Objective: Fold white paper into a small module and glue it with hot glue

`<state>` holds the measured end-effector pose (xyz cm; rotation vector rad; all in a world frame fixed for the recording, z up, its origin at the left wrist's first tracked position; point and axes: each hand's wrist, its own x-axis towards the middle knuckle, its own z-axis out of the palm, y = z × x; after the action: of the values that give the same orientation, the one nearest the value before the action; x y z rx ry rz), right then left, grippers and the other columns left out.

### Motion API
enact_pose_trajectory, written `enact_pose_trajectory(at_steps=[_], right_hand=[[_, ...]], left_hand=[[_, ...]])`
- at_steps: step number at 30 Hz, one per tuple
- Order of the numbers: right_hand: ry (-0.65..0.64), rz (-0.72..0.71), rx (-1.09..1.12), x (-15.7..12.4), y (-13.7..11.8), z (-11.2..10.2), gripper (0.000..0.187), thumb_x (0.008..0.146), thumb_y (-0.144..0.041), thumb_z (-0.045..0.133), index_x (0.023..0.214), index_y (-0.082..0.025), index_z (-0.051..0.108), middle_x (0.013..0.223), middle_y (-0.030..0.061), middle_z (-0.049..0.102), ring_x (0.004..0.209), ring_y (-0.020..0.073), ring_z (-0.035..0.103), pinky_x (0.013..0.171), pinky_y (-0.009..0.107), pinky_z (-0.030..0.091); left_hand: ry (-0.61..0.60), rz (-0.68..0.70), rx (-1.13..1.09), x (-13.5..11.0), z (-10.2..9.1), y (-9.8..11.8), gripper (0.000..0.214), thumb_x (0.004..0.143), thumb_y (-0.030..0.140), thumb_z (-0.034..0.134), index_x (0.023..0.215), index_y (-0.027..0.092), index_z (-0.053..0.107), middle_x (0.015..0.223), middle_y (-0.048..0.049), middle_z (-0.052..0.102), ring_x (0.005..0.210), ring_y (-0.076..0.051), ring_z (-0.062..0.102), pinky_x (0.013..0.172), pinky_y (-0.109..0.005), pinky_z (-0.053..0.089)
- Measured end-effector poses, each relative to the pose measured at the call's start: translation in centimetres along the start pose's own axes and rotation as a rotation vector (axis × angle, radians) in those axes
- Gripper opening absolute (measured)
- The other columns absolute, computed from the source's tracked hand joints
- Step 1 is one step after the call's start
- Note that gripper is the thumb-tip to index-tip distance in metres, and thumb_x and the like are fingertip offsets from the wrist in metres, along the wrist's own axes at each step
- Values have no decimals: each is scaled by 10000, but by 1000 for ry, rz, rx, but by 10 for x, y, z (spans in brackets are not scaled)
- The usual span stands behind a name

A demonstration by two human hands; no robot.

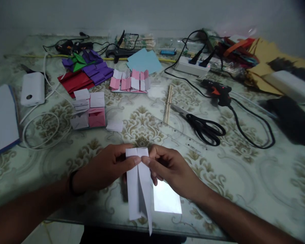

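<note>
Near the table's front edge, a sheet of white paper (133, 189) is folded lengthwise, its two long sides meeting along the middle. My left hand (104, 166) grips the left fold, thumb on top near the upper end. My right hand (170, 166) pinches the right fold, its thumb almost meeting the left one at the centre line. The right flap stands partly lifted toward the lower end. Fingers behind the paper are partly hidden. A bright white square of paper (167, 200) lies on the table just below my right hand.
Beyond my hands lie black-handled scissors (205, 128), thin sticks (168, 105), a clear ruler (183, 135) and a glue gun (217, 91) with its cord. Pink and white folded pieces (88, 112), a power bank (33, 88) and a power strip (191, 67) stand farther off.
</note>
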<state>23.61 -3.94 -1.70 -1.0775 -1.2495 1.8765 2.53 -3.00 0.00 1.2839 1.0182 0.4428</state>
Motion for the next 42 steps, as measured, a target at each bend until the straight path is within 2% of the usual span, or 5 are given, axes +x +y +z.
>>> enact_pose_trajectory(at_steps=[7, 11, 20, 35, 42], right_hand=[[26, -15, -39, 0, 3, -1, 410, 889, -461, 793, 702, -196, 542, 532, -67, 558, 454, 76, 509, 452, 179, 424], [-27, -6, 49, 0, 0, -2, 377, 893, -464, 791, 737, -183, 595, 611, -51, 584, 493, 79, 552, 478, 187, 495], [-129, -17, 226, 6, 6, -10, 257, 938, -378, 763, 846, -153, 679, 718, -34, 631, 508, 64, 595, 478, 188, 585], [-55, 30, 221, 4, 5, -5, 343, 853, -417, 839, 738, -171, 629, 636, -49, 601, 462, 62, 525, 451, 193, 564], [-27, 51, 133, 1, 1, -4, 402, 863, -477, 811, 713, -182, 583, 585, -54, 583, 452, 76, 557, 429, 186, 489]], left_hand=[[4, -9, 120, -1, -1, 1, 317, 998, 452, 569, 844, 177, 599, 659, 31, 634, 558, -121, 637, 502, -194, 481], [34, -10, 179, -1, -4, 3, 314, 1000, 426, 552, 809, 179, 579, 652, 29, 610, 558, -123, 621, 500, -205, 461], [-35, -17, -25, 0, -5, 1, 309, 999, 434, 583, 875, 154, 618, 696, 15, 658, 521, -109, 603, 479, -201, 498], [-41, -8, -73, -1, -6, -2, 303, 1004, 423, 595, 853, 163, 628, 702, 16, 653, 569, -112, 607, 509, -196, 500], [-21, -37, 80, -1, -4, -1, 288, 999, 418, 562, 831, 188, 602, 653, 17, 646, 545, -133, 629, 508, -218, 476]])
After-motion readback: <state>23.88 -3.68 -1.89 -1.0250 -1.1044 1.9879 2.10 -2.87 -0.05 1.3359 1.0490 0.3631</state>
